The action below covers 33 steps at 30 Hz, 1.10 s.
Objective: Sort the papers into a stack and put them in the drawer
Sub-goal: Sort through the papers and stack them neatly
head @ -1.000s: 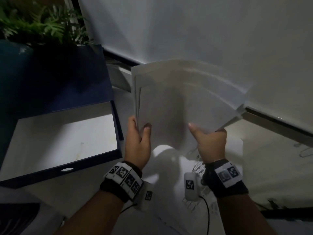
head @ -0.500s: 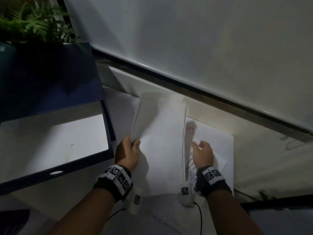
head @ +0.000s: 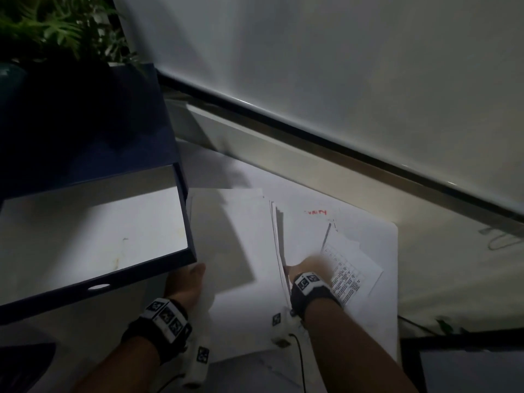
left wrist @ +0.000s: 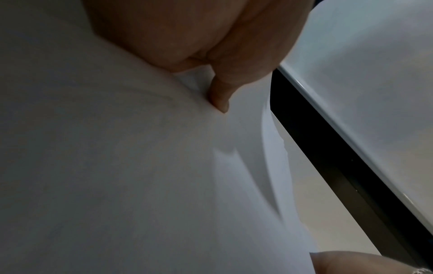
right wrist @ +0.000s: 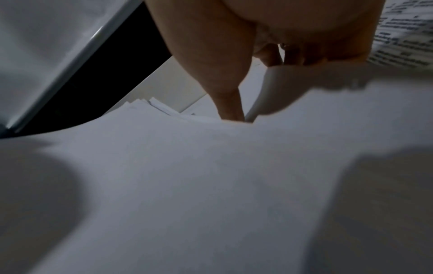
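A stack of white papers (head: pixel 232 236) lies low over the table, just right of the open dark-blue drawer (head: pixel 189 222). My left hand (head: pixel 187 280) grips the stack's near-left edge, close to the drawer's front corner. In the left wrist view the thumb (left wrist: pixel 220 96) presses on the top sheet (left wrist: pixel 140 166), and the fingers are hidden underneath. My right hand (head: pixel 304 266) holds the fanned right edge of the stack. In the right wrist view its thumb (right wrist: pixel 230 103) points down at the edge of the stack (right wrist: pixel 187 176), with the fingers curled behind the sheets.
A printed sheet (head: pixel 351 276) and a large white sheet with red writing (head: pixel 314 212) lie on the table right of the stack. The drawer's white inside (head: pixel 93 236) holds nothing. A white board with a dark frame (head: pixel 312 131) leans behind. A plant (head: pixel 56 32) stands far left.
The stack went from held upright in the air to lowered flat near the table, and it has shifted left toward the drawer. Both hands kept their hold on its edges.
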Each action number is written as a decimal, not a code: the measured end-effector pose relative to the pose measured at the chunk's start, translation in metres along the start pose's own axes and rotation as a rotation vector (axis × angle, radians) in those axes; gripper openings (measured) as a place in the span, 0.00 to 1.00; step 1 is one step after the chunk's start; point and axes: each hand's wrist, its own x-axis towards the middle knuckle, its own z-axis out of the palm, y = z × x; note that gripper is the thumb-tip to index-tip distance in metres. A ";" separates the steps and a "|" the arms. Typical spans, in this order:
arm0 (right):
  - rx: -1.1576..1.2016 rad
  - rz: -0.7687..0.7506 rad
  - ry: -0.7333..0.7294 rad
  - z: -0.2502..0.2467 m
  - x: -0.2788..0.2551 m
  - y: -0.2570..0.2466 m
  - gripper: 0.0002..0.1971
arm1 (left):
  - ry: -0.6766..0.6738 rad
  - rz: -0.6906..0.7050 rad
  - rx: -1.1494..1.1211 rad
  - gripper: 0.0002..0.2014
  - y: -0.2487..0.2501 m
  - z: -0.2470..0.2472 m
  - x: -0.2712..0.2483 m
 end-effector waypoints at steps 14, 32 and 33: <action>0.216 0.156 0.223 -0.058 0.014 0.079 0.32 | -0.043 -0.015 -0.095 0.22 0.003 0.011 0.003; 0.355 -0.023 0.249 -0.064 0.015 0.080 0.37 | 0.031 0.029 -0.034 0.22 -0.007 0.000 0.003; 0.311 -0.061 0.259 -0.068 0.012 0.079 0.30 | 0.027 0.031 -0.022 0.22 -0.007 0.001 0.004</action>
